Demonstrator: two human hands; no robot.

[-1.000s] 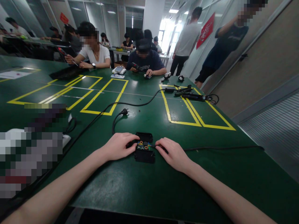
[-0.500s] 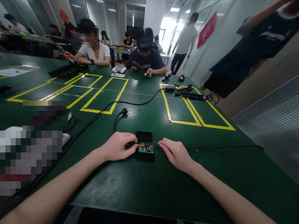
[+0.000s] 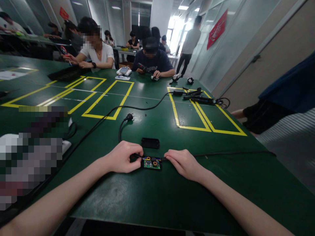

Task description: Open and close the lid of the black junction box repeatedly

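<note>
A small green circuit board with a copper-wound coil and blue and yellow wires lies before me, seemingly inside a black case half whose dark edge shows around it. From the left, my left hand pinches the black cable at the board's end, thumb close to the board's corner. My right hand has its fingertips closed on the other black cable, just right of the board. Just beyond the board lies a separate black case half, hollow side up.
A power plug on a short cord lies beyond my left hand. A long black cable crosses the green table. Black cables and tools lie at the far right. Two people work across the table; another stands at the right.
The board has come down and toward me, over the near case half that showed in front of it before. Both hands moved slightly with it. The person at right has shifted away rightward.
</note>
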